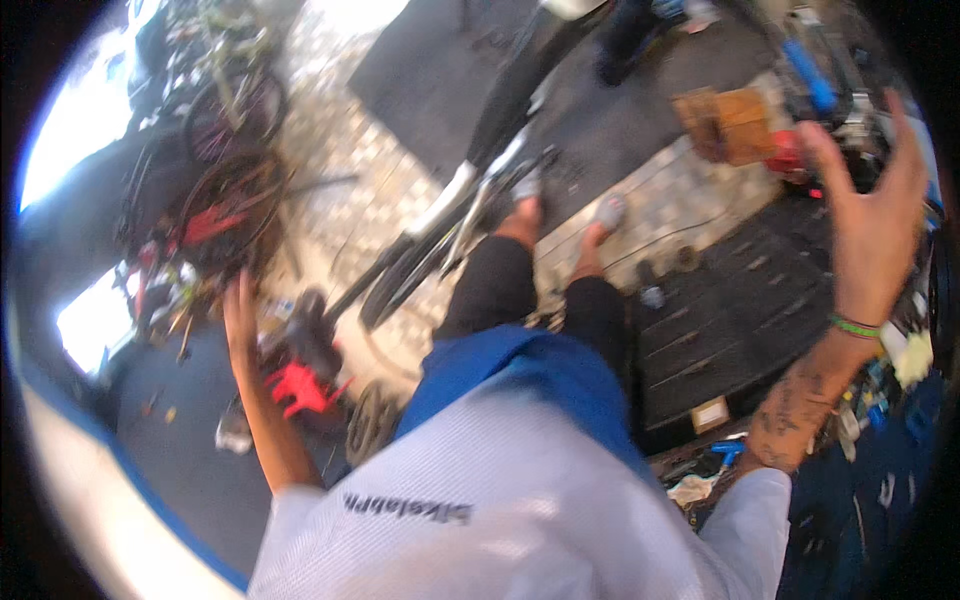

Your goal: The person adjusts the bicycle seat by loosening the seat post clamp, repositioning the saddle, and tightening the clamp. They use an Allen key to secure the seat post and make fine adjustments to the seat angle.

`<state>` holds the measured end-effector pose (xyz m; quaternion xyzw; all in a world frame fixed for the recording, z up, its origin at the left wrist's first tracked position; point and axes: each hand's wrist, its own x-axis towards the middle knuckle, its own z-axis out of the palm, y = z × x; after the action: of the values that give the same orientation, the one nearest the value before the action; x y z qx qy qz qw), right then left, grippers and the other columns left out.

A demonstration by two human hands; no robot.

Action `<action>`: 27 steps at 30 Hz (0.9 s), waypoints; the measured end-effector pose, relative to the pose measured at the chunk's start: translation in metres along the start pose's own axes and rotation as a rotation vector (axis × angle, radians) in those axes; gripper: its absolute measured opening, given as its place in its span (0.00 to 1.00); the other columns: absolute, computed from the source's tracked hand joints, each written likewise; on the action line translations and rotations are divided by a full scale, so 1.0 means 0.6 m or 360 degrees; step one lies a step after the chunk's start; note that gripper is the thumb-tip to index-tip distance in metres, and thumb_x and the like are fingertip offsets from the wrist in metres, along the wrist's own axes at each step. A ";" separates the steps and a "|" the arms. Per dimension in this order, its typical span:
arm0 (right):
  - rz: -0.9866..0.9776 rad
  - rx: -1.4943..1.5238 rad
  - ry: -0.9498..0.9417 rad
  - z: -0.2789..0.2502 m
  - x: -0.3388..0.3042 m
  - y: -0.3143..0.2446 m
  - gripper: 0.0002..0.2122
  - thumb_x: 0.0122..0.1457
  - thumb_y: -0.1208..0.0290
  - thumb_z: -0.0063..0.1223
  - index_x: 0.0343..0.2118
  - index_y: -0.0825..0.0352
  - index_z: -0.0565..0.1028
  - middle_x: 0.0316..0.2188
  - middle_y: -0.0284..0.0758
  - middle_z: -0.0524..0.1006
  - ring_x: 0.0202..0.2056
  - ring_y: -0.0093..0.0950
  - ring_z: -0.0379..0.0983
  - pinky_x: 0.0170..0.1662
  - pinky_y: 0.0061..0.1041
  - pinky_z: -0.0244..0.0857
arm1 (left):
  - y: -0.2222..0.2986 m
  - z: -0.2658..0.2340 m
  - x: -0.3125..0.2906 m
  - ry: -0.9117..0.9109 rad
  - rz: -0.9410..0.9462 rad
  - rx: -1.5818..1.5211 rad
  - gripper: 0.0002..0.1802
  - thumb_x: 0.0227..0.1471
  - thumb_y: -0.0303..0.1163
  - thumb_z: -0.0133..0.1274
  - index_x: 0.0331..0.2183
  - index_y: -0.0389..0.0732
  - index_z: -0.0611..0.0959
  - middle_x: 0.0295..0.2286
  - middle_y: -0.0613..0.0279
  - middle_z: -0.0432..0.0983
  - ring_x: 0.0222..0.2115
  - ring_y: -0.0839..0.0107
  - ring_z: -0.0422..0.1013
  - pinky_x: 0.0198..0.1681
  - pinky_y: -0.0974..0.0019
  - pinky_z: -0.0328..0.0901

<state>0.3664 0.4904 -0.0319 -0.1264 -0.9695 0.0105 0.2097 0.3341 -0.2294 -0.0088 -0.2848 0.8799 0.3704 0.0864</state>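
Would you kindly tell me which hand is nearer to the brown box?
The right: the right hand is to the right of the brown box and lower in the picture; the left hand is far to its left, lower still.

A dark mat [430,90] lies on the pale patterned floor tiles [345,150] in the upper part, with a bicycle wheel [235,115] at upper left. On the right is a ridged black panel [745,300], a pale card [710,414] on its lower edge, a blue object [728,450] just below, and a brown box [745,125] above.
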 end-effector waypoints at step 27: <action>0.1456 0.0327 -0.0706 -0.093 -0.017 0.094 0.42 0.62 0.24 0.43 0.35 0.70 0.86 0.25 0.51 0.82 0.36 0.52 0.82 0.42 0.46 0.72 | 0.103 0.120 -0.028 0.0080 -0.0442 -0.1182 0.56 0.55 0.72 0.58 0.61 0.28 0.73 0.57 0.46 0.74 0.54 0.54 0.75 0.64 0.50 0.66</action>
<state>0.4120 0.5408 0.0109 -0.5108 -0.8301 0.2229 -0.0155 0.3084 -0.1367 -0.0166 -0.4220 0.6410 0.6411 0.0053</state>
